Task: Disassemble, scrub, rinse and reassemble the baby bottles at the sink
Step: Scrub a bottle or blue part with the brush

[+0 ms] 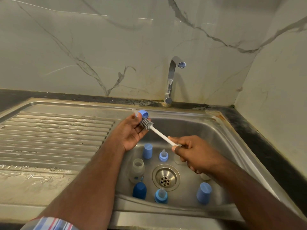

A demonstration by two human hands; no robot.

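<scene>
left hand pinching blue teat ring, right hand gripping brush just beside it

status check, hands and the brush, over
Left hand pinching blue teat ring. Right hand gripping brush handle, bristles at ring. Tap dry, loose parts in sink, nothing blocking.

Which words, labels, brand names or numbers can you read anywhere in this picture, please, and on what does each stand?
None can be read.
The clear plastic baby bottle standing open in the stainless steel sink carries a small blue printed mark low on its side: too small and blurred to read.
The blue caps, collars and tap show no lettering.
</scene>
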